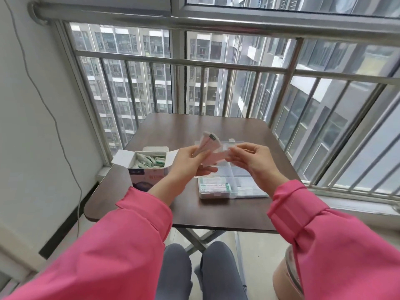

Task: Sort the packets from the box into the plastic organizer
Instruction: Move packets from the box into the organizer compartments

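Up above a dark, wood-grained table (216, 213) with rounded corners, the left hand (190, 161) clamps a fanned sheaf of thin, pale pink packets (208, 144), fingers curled round them. The right hand (249, 159) pinches the end of one flat pink packet (216, 158) stretched between the hands. At 9 o'clock from the hands sits an open white cardboard box (149, 165) stuffed with crinkled white-and-green packets. At 5 o'clock lies the clear, glossy plastic organizer (227, 185), its near compartments holding flat packets.
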A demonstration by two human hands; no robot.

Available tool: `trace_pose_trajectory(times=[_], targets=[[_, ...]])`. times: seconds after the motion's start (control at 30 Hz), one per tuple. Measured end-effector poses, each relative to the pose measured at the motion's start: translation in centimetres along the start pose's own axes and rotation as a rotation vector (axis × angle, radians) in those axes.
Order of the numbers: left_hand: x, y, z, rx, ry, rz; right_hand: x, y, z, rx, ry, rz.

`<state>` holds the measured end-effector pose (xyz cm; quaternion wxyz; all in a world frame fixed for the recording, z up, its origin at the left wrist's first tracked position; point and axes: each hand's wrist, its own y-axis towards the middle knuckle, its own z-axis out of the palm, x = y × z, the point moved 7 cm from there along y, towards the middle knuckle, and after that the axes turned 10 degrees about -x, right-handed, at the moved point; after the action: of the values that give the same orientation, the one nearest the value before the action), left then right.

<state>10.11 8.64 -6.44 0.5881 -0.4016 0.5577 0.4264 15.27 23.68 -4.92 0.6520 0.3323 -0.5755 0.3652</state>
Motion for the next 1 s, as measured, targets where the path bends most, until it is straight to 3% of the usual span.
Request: trace_pose_trajectory(times=[0.23,0.37,0.53,0.73,1.0], targets=[[1.7,1.4,-0.2,-0.083,0.092,0.012,-2.1,2.2,-0.4,-0.062,-0.119,0.03],[1.0,1.7,0.1,-0.156,0.411,0.216,-3.1,3.4,-1.0,-0.092,-0.298,0.014],[-1.0,0.8,0.3,-0.258,0.576,0.487,-4.6,4.6,-0.8,-0.126,-0.491,0.001],[2.9,2.5,-0.3,-0.162,0.683,0.363,-5.6,5.0,1.0,-0.035,-0.866,-0.138],[4.4,3.0,-1.1,-0.134,0.652,0.253,-5.6,4.4,2.8,0.076,-1.09,-0.303]])
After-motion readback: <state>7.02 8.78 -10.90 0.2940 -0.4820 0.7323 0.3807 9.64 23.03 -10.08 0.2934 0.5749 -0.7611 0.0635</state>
